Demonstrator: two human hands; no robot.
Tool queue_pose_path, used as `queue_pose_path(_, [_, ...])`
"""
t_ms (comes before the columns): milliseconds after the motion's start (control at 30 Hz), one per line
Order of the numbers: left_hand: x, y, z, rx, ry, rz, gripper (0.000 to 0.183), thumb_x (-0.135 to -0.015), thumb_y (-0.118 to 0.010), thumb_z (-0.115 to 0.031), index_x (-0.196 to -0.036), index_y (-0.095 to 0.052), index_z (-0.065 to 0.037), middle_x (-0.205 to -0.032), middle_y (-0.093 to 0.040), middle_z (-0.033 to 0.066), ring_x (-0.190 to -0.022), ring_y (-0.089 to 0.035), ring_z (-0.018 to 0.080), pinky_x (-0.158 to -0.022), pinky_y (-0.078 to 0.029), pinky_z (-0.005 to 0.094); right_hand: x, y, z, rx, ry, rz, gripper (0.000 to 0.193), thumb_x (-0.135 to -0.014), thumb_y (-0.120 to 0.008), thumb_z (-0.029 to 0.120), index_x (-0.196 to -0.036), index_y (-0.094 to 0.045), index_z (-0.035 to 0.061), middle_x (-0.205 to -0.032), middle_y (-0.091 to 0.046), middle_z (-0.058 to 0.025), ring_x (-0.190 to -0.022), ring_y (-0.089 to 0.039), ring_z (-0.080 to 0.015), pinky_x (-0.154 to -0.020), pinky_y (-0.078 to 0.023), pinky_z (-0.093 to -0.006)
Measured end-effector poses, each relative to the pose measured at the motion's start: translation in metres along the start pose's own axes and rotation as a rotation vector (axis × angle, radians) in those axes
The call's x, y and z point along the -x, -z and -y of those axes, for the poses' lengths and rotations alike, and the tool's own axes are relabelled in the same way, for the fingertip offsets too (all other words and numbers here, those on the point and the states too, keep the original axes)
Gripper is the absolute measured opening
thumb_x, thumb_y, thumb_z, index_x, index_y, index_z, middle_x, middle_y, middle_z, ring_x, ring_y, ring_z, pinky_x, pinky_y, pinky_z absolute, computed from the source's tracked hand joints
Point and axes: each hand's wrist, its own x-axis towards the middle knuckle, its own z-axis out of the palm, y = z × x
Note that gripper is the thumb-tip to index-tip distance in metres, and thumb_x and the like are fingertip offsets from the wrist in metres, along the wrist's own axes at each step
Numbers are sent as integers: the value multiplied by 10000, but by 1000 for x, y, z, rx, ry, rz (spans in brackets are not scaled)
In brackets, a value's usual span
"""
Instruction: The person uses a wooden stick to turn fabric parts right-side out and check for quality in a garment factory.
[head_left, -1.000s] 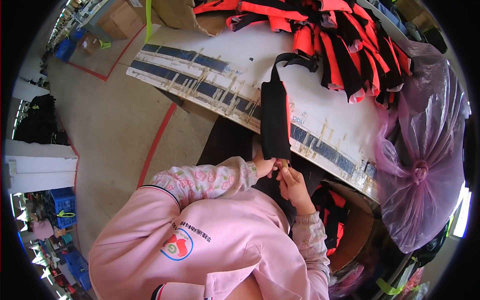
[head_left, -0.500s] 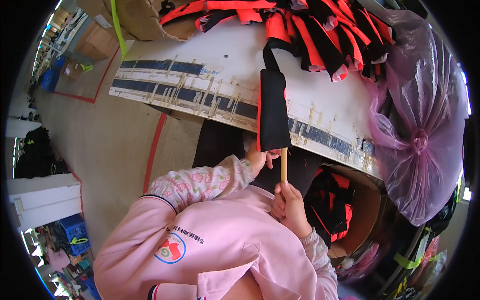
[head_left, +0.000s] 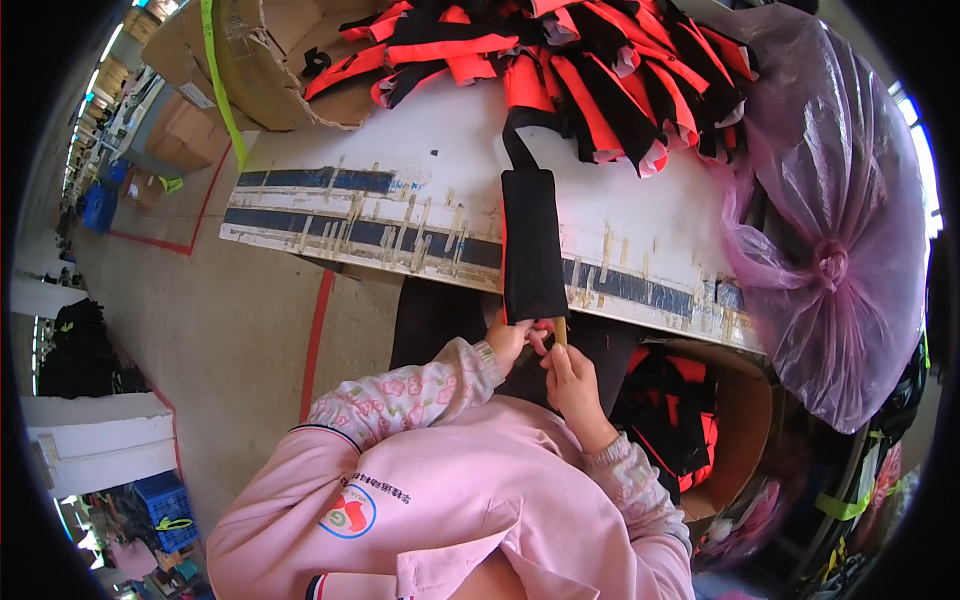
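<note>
Black pouch [head_left: 535,245], one, sits just ahead of both hands, lower end between them; its strap [head_left: 519,150], one, reaches up to the pile. Left hand [head_left: 507,342]: fingers bent at the pouch's lower end, partly hidden, cannot tell how firm the hold. Right hand [head_left: 575,382]: closed, thumb and fingers pinching a thin yellowish stick [head_left: 561,333], one, top meeting the pouch's lower end; whether inside, cannot tell. Pouch crosses the table's [head_left: 460,130] near edge, lower end past it. White tabletop both sides of pouch; grey floor [head_left: 255,310] spreads left. Red-and-black pile [head_left: 600,85] at far side, overlapping, can't count. Purple bag [head_left: 850,200], one, right end. Cardboard boxes at table, two: one far left [head_left: 255,85], one lower right [head_left: 745,420], holding red-and-black pieces [head_left: 711,437].
</note>
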Motion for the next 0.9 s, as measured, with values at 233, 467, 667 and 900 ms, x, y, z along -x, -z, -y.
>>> queue_pose_path(233, [2,4,-21,69,17,46,218,-890,-457,-140,-913,-622,1,-859,-658,134,-615,-590,158,-479,-495,247,46,43,-25,691,178,-92,276,-932,-472,190,-754,-551,-6,-572,-545,-94,-494,-504,-144,-479,-403,-298])
queue_pose_path(467, [0,-6,-4,23,62,41,274,-916,-463,-232,-823,-595,-10,-838,-664,112,-554,-606,162,-368,-428,237,89,69,-29,657,93,-81,298,-931,-489,247,-749,-565,23,-583,-502,-15,-525,-449,-97,-484,-398,-258])
queue_pose_path(667, [13,-4,-17,47,-7,30,310,-924,-468,-281,-791,-585,-26,-764,-617,79,-612,-616,153,-363,-440,250,98,96,-38,611,107,18,269,-924,-500,237,-768,-571,30,-575,-503,-28,-544,-459,-103,-493,-398,-277])
queue_pose_path(900, [4,-2,-18,61,-40,61,302,-945,-395,-206,-924,-604,12,-878,-654,134,-617,-622,186,-351,-451,249,112,85,1,915,-30,66,306,-926,-507,281,-764,-553,25,-583,-497,-49,-568,-422,-100,-494,-387,-306])
